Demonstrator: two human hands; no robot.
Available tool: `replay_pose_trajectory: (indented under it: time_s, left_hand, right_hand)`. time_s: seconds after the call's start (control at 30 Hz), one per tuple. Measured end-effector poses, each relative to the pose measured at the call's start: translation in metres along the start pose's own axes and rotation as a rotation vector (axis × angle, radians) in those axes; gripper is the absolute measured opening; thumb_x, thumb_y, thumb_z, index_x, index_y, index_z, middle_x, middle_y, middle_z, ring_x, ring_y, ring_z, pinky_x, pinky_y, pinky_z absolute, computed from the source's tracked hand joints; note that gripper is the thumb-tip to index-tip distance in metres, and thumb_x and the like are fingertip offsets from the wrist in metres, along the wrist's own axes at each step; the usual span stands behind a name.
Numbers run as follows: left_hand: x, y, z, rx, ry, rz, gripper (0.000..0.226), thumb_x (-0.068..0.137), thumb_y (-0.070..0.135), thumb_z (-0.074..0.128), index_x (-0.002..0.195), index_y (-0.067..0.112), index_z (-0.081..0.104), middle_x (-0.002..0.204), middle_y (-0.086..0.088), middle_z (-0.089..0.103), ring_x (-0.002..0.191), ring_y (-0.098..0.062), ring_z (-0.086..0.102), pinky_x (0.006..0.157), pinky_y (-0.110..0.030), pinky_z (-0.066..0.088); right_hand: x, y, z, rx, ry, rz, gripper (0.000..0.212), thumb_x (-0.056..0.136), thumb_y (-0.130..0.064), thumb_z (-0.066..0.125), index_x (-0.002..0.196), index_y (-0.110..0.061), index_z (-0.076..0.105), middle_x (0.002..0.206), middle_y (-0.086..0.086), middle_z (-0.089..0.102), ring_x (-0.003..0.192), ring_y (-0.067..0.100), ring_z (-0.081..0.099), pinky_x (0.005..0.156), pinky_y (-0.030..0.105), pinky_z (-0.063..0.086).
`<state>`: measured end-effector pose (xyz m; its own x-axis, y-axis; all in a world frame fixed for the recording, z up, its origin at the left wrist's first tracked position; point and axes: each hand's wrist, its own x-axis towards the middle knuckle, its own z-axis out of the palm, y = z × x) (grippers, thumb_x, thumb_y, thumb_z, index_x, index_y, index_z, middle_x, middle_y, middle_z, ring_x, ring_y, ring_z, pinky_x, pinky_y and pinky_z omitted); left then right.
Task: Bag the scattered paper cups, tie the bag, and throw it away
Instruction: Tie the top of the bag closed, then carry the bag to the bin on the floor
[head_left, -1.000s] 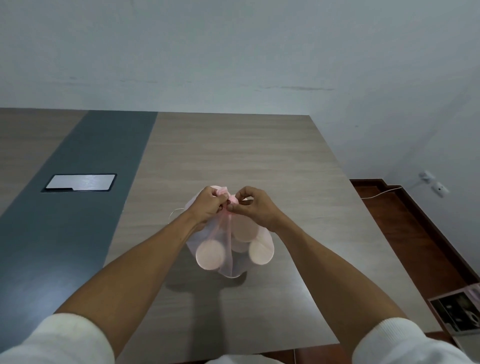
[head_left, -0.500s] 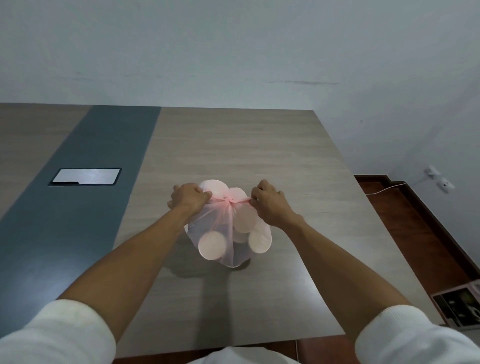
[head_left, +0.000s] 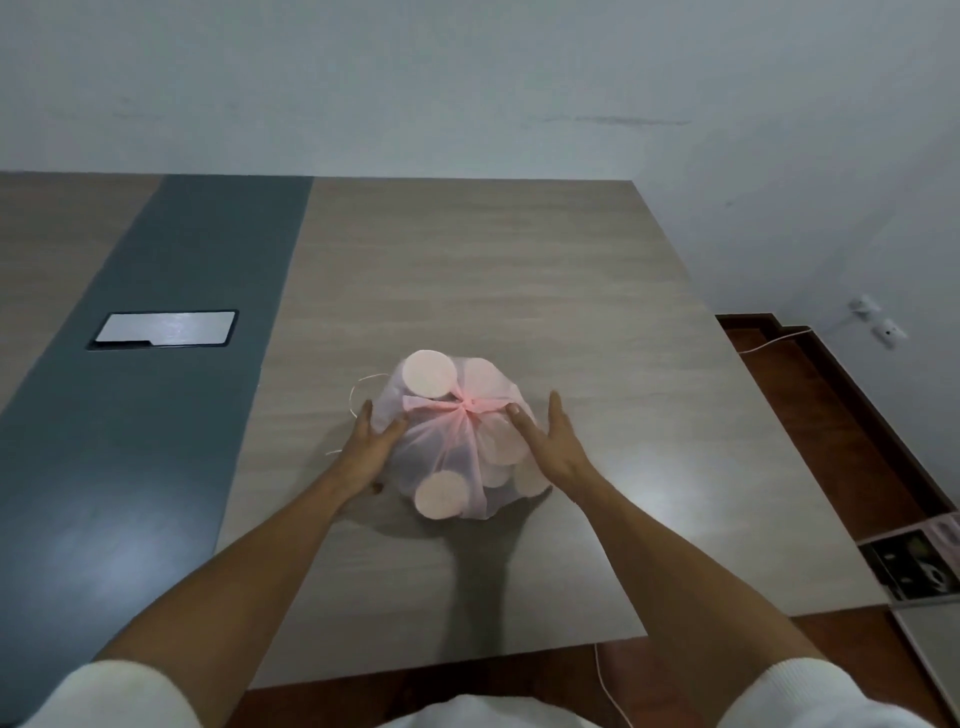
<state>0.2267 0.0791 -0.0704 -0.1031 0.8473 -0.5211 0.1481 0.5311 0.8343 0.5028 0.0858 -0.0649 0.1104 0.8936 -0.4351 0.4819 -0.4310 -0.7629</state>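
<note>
The fingers of the left hand are straight and lie flat against the left side of the thin, see-through pink plastic bag. The fingers of the right hand are also straight and a little apart, touching the right side of the bag. The bag is tied in a knot on top and holds white paper cups. It stands on the light wooden bench. Left of the bag, a grey rectangular panel sits in a dark strip of the bench.
</note>
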Motion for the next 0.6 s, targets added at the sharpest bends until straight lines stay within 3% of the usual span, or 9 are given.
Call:
replay_pose_trajectory:
  time_s: [0.1, 0.17, 0.27, 0.33, 0.43, 0.6]
  left_hand:
    - [0.001, -0.014, 0.003, -0.254, -0.138, -0.108, 0.053, 0.085, 0.064, 0.068, 0.13, 0.067, 0.04, 0.14, 0.014, 0.054, 0.125, -0.028, 0.054, 0.073, -0.057, 0.058]
    - [0.005, -0.018, 0.007, -0.339, -0.127, -0.093, 0.037, 0.088, 0.057, 0.07, 0.118, 0.065, 0.05, 0.132, 0.012, 0.059, 0.118, -0.024, 0.058, 0.071, -0.058, 0.059]
    - [0.011, -0.018, 0.012, -0.391, -0.093, -0.081, 0.032, 0.09, 0.047, 0.071, 0.114, 0.058, 0.053, 0.125, 0.008, 0.063, 0.11, -0.022, 0.063, 0.067, -0.053, 0.061]
    - [0.013, -0.015, 0.016, -0.357, -0.094, -0.053, 0.027, 0.091, 0.048, 0.069, 0.109, 0.06, 0.054, 0.123, 0.008, 0.064, 0.108, -0.022, 0.064, 0.064, -0.049, 0.06]
    - [0.013, -0.007, 0.026, -0.303, -0.136, -0.011, 0.022, 0.085, 0.054, 0.07, 0.102, 0.063, 0.06, 0.119, 0.01, 0.067, 0.107, -0.025, 0.066, 0.063, -0.048, 0.06]
    - [0.004, 0.014, 0.065, -0.251, -0.216, 0.013, 0.031, 0.077, 0.058, 0.07, 0.105, 0.059, 0.056, 0.122, 0.008, 0.064, 0.109, -0.026, 0.065, 0.072, -0.058, 0.06]
  right_hand:
    - [-0.003, 0.01, 0.012, 0.149, -0.03, 0.113, 0.115, 0.073, -0.092, 0.051, 0.163, -0.034, 0.009, 0.169, 0.003, 0.023, 0.15, 0.036, 0.031, 0.119, 0.06, 0.031]
    - [-0.006, 0.015, 0.018, 0.19, -0.016, 0.126, 0.103, 0.074, -0.091, 0.049, 0.158, -0.034, 0.029, 0.159, 0.001, 0.04, 0.141, 0.035, 0.043, 0.114, 0.061, 0.038]
    - [-0.014, 0.02, 0.026, 0.28, 0.021, 0.071, 0.068, 0.076, -0.091, 0.047, 0.126, -0.048, 0.062, 0.134, -0.005, 0.063, 0.114, 0.02, 0.06, 0.103, 0.052, 0.05]
    - [-0.02, 0.023, 0.03, 0.316, 0.066, 0.038, 0.06, 0.078, -0.089, 0.047, 0.12, -0.05, 0.064, 0.13, -0.007, 0.066, 0.11, 0.015, 0.062, 0.099, 0.044, 0.052]
    - [-0.032, 0.031, 0.03, 0.359, 0.175, 0.028, 0.066, 0.079, -0.088, 0.048, 0.126, -0.045, 0.063, 0.126, -0.011, 0.065, 0.113, 0.016, 0.061, 0.094, 0.037, 0.052]
    - [-0.056, 0.046, -0.003, 0.415, 0.326, 0.005, 0.066, 0.081, -0.086, 0.048, 0.127, -0.043, 0.064, 0.124, -0.013, 0.066, 0.11, 0.009, 0.061, 0.088, 0.03, 0.053]
